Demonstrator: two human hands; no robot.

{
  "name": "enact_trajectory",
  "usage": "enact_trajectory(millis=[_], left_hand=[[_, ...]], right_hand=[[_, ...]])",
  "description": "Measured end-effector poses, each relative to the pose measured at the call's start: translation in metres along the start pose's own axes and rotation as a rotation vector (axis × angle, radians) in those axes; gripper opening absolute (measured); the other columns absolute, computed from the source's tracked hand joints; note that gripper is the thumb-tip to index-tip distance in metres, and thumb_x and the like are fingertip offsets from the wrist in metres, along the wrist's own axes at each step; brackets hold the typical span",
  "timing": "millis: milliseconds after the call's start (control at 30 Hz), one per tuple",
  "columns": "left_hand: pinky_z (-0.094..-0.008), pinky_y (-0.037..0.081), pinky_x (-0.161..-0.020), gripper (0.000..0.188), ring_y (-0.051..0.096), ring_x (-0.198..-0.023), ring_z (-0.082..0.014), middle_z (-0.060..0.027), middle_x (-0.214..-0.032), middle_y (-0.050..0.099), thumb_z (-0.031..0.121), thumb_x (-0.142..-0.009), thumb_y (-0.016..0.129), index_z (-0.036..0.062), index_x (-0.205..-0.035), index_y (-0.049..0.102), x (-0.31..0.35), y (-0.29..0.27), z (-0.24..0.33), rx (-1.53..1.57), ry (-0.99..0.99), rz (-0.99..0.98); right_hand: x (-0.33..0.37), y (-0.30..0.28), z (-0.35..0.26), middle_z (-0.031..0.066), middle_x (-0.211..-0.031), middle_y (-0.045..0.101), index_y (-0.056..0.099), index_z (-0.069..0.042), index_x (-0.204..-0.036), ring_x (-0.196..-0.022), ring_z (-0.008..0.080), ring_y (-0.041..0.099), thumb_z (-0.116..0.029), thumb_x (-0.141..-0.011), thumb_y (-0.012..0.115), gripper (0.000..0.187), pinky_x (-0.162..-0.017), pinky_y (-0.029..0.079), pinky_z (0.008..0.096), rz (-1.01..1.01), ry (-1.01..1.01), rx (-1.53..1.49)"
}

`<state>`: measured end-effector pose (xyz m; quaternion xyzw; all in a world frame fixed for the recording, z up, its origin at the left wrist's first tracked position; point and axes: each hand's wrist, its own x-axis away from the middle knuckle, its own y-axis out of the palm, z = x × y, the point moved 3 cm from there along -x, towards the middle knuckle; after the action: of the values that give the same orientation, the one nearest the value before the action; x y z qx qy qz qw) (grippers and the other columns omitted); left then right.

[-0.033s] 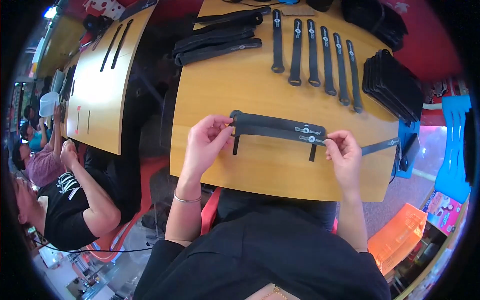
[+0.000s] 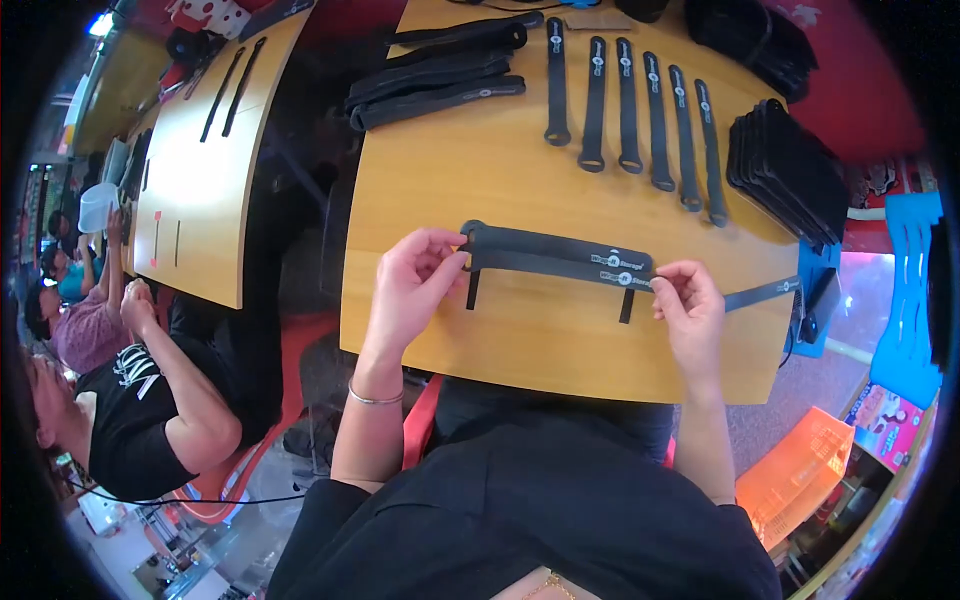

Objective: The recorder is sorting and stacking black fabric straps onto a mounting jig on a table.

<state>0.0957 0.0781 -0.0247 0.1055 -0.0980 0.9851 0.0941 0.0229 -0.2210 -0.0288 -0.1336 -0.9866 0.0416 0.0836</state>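
Head view: the black straps (image 2: 555, 255) are seen stretched flat across the near part of the desk (image 2: 450, 170), two bands lying edge to edge, with two short tabs hanging towards the person. The left hand (image 2: 415, 285) is closed in a pinch of thumb and fingertips on the looped left end; the right hand (image 2: 685, 305) is closed in a like pinch on the right end, beside the labels. Against the earlier picture no shift is found: both holds and the lie of the straps are the same, so the work is judged to be at a standstill in the aligning of the two bands, with nothing released. A thin bracelet (image 2: 375, 398) is worn on the left wrist. Labels: small white printed marks (image 2: 620, 262) are noted near the right end of each held band, and similar white marks on the upper ends of the strap row (image 2: 630, 100) laid in parallel at the far side. A loose heap of straps (image 2: 435, 85) lies far left, a stack of black pieces (image 2: 790, 170) at the right edge, and a single strap (image 2: 765, 293) just beyond the right hand. Off the desk, an orange crate (image 2: 800, 480) and a pink printed package (image 2: 885, 420) are recorded at lower right, a blue rack (image 2: 910, 290) at the right. A second desk (image 2: 205, 150) and a seated person (image 2: 140, 400) are noted at left.
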Motion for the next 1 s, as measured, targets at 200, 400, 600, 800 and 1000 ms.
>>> enact_trajectory(millis=[200, 400, 600, 800, 1000], left_hand=[[-0.0198, 0.049, -0.060, 0.011, 0.060, -0.066, -0.0064, -0.0020, -0.076, 0.064, -0.001, -0.087, 0.061, -0.0014, -0.098, 0.065, -0.005, 0.003, -0.009, -0.036, 0.005, 0.083], [-0.0193, 0.044, -0.058, 0.009, 0.055, -0.064, -0.0050, -0.0016, -0.074, 0.062, -0.002, -0.086, 0.061, -0.0026, -0.094, 0.065, -0.011, 0.002, -0.013, -0.161, 0.075, 0.123], [-0.0161, 0.041, -0.056, 0.008, 0.053, -0.063, -0.0009, 0.0020, -0.074, 0.062, -0.004, -0.086, 0.062, -0.0016, -0.094, 0.064, -0.014, 0.003, -0.022, -0.252, 0.182, 0.157], [-0.0166, 0.044, -0.059, 0.007, 0.055, -0.065, -0.0018, 0.0009, -0.076, 0.063, -0.004, -0.086, 0.062, -0.0020, -0.092, 0.064, -0.014, 0.005, -0.022, -0.253, 0.166, 0.178], [-0.0175, 0.047, -0.062, 0.007, 0.058, -0.068, -0.0033, -0.0009, -0.077, 0.065, -0.005, -0.085, 0.063, -0.0024, -0.092, 0.064, -0.015, 0.004, -0.025, -0.236, 0.155, 0.185]], right_hand=[[-0.002, 0.001, 0.007, -0.0031, -0.077, 0.058, 0.060, -0.002, -0.096, -0.062, 0.0024, 0.051, -0.002, -0.088, 0.065, 0.010, -0.054, 0.043, 0.0169, -0.001, -0.022, 0.027], [-0.004, 0.003, 0.008, -0.0025, -0.078, 0.058, 0.061, -0.002, -0.101, -0.063, 0.0031, 0.051, -0.002, -0.089, 0.064, 0.012, -0.057, 0.043, 0.0168, 0.022, -0.023, 0.016], [-0.004, 0.004, 0.011, -0.0013, -0.080, 0.058, 0.057, -0.002, -0.108, -0.064, 0.0036, 0.051, -0.002, -0.090, 0.062, 0.019, -0.057, 0.043, 0.0168, 0.034, -0.037, 0.035], [-0.004, 0.004, 0.010, -0.0008, -0.079, 0.058, 0.054, -0.002, -0.111, -0.064, 0.0032, 0.051, 0.000, -0.088, 0.063, 0.024, -0.055, 0.042, 0.0162, 0.039, -0.045, 0.062], [-0.004, 0.005, 0.009, -0.0003, -0.078, 0.058, 0.053, -0.002, -0.111, -0.063, 0.0031, 0.051, 0.001, -0.087, 0.063, 0.027, -0.054, 0.041, 0.0160, 0.055, -0.035, 0.060]])
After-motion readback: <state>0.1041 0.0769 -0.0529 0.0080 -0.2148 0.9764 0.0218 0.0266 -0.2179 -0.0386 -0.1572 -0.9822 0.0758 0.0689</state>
